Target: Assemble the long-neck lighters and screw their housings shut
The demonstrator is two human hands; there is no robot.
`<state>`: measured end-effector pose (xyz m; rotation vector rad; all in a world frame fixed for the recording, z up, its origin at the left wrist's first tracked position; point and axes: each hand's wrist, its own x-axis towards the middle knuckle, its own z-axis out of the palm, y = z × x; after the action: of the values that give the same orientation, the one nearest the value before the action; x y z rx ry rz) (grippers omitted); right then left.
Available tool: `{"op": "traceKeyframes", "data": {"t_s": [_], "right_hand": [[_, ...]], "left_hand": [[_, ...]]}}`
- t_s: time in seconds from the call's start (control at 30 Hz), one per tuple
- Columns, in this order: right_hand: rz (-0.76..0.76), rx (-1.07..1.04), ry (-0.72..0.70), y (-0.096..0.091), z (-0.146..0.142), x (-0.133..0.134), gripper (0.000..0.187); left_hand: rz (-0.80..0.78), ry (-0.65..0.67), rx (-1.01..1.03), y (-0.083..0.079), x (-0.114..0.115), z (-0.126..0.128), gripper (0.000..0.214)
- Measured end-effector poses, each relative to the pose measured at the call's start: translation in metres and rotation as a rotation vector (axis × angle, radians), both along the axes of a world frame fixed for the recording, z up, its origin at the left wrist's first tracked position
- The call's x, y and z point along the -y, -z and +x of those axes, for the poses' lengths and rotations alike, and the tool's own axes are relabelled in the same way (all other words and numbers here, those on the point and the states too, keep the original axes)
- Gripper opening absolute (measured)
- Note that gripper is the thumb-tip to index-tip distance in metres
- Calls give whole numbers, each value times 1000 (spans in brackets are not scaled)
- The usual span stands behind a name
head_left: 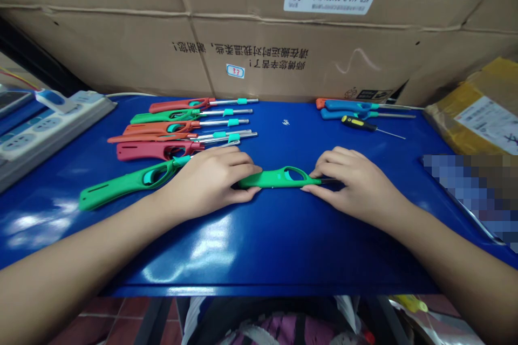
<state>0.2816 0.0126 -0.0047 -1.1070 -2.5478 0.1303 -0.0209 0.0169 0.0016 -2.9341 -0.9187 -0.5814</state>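
A green lighter (279, 178) lies flat on the blue table (259, 248) between my hands. My left hand (210, 180) has its fingers closed over the handle end. My right hand (352, 183) pinches the other end, where a thin metal tube pokes out under the fingers. Another green lighter (125, 183) lies just left of my left hand, partly under it. Behind it sits a row of several red, orange and green lighters (178, 126) with metal tubes and teal collars.
Two blue lighters (352, 109) and a black-and-yellow screwdriver (366, 125) lie at the back right. A white power strip (44, 126) lies at the left edge. Cardboard boxes (259, 32) wall off the back; a yellow-taped parcel (481, 110) sits at right.
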Motion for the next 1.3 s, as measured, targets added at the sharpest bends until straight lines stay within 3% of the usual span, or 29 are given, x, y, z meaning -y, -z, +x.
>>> {"op": "traceKeyframes", "data": {"t_s": [0.33, 0.7, 0.87, 1.0, 1.13, 1.23, 1.3], "right_hand": [[92, 110, -5, -4, -2, 2, 9], [51, 16, 6, -1, 0, -1, 13], [90, 53, 11, -1, 1, -1, 16], [35, 12, 21, -3, 1, 0, 16], [14, -23, 14, -6, -2, 1, 23], [88, 66, -63, -8, -6, 5, 46], [152, 124, -110, -10, -9, 8, 46]], "left_hand": [[132, -22, -89, -5, 4, 5, 22], [116, -63, -21, 0, 4, 3, 27], [72, -60, -8, 1, 6, 2, 25], [10, -70, -1, 1, 7, 3, 25], [-265, -98, 126, -3, 11, 8, 27], [-705, -168, 331, -5, 13, 16, 35], [-1026, -207, 483, -5, 14, 20, 41]]}}
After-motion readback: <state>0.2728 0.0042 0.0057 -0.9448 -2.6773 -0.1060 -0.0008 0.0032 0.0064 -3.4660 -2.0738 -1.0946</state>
